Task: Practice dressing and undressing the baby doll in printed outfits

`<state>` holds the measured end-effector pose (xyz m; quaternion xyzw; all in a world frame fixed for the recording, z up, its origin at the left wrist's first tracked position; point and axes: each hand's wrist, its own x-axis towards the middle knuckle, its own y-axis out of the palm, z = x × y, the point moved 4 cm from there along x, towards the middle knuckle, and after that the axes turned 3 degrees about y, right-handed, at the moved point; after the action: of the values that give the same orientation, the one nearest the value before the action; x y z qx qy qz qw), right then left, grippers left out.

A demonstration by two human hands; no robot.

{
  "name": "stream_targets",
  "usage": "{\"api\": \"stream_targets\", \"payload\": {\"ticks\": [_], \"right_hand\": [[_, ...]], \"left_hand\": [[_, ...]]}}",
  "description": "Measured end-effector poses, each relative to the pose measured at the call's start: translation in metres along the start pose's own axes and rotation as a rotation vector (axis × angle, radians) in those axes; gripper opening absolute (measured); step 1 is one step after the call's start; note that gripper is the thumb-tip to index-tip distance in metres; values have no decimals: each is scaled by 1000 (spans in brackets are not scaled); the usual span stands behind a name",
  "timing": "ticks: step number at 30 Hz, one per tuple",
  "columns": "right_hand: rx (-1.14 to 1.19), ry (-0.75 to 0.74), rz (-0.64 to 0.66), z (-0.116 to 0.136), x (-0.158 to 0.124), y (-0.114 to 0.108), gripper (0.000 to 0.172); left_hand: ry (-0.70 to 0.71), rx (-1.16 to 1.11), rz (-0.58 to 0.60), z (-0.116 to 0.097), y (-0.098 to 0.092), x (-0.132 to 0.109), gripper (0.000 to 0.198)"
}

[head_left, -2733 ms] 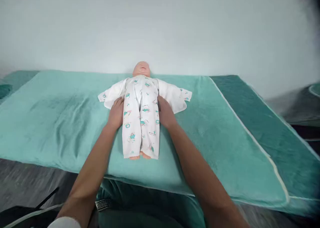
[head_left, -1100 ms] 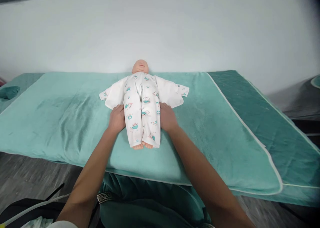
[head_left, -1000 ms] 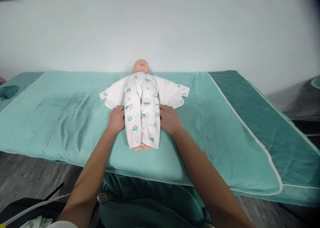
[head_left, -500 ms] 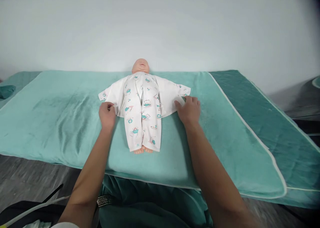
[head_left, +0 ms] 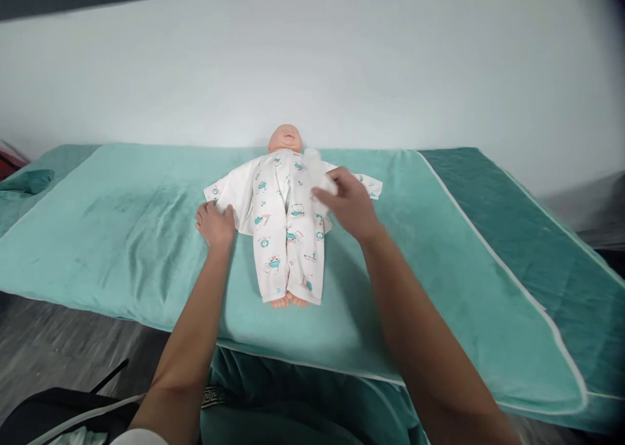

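A baby doll point(head_left: 286, 137) lies on its back, head toward the wall and feet toward me. It is dressed in a white suit point(head_left: 293, 243) with teal and pink prints. Beneath it a white baby shirt point(head_left: 239, 187) is spread, its sleeves out to both sides with printed cuffs. My right hand point(head_left: 350, 204) pinches the shirt's right front panel, lifted and blurred beside the doll's chest. My left hand point(head_left: 215, 223) lies flat at the shirt's left edge, fingers spread, below the left cuff.
A teal velvety cover point(head_left: 146, 236) with white piping lies over the bed, with a darker teal layer point(head_left: 517, 236) on the right. A pale wall point(head_left: 312, 60) stands behind. A black bag point(head_left: 53, 412) and a white cable point(head_left: 92, 411) are at the lower left.
My right hand has moved left and up, lifting the shirt's right panel toward the doll's chest. The fingers of my left hand have spread out. The view has shifted slightly.
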<state>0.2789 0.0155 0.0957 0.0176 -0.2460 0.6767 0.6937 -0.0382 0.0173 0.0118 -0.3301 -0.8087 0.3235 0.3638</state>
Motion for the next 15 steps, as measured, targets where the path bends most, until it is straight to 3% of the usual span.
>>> {"api": "stream_targets", "payload": {"ticks": [2,3,4,5,8,10,12,15], "right_hand": [[-91,-1,393,19,-5,14,19],[-100,22,505,22,-7,16,19],[-79,49,533,22,-5,16,21],[-35,72,480,21,0,14,24],[92,58,96,9,28,10,30],[77,26,-89,-1,44,19,27],[-18,12,-128,-9,55,37,25],[-220,-35,-23,-19,55,66,42]], "left_hand": [[-8,15,-1,0,0,0,41],[-10,21,0,0,0,0,39],[-8,22,2,0,0,0,37],[-7,20,4,0,0,0,34],[6,11,16,0,1,0,24],[24,27,30,0,2,1,21],[42,43,35,1,1,1,18],[30,-65,36,3,-1,-1,16]]}}
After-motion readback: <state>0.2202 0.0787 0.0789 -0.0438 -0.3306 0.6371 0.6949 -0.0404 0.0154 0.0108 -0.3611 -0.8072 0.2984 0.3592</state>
